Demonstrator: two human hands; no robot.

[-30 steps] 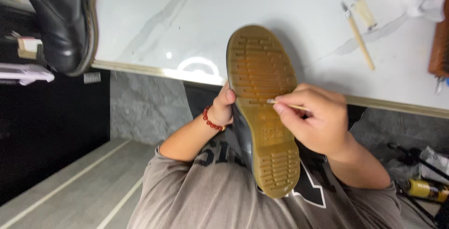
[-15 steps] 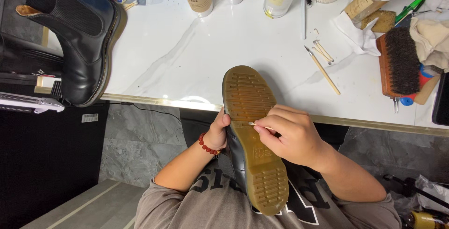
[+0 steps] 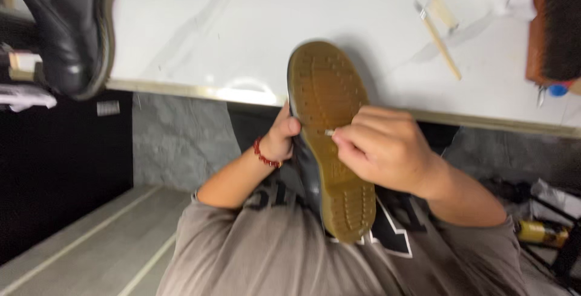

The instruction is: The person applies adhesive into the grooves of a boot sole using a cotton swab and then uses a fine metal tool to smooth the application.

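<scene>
Over your lap, just below the table (image 3: 339, 12) edge, you have the boot (image 3: 330, 145) turned sole-up, toe toward the table. Your left hand (image 3: 281, 139) wraps its side near the waist of the sole, thumb on the rim, fingers hidden behind the upper. Your right hand (image 3: 381, 151) is closed in a pinch on a thin stick (image 3: 330, 133), whose pale tip touches the tread at mid-sole; how tight the pinch is cannot be told through the blur.

Judging by its thick sole, the boot should feel fairly heavy and stiff, so it will likely not flex under the tip. The ridged tan tread probably grips well; the smooth black upper looks more slippery. Holding at the narrow waist, as you do, seems the steadiest place. A second boot (image 3: 66, 30) stands at the table's left corner, and a brush (image 3: 560, 27) lies at the far right.
</scene>
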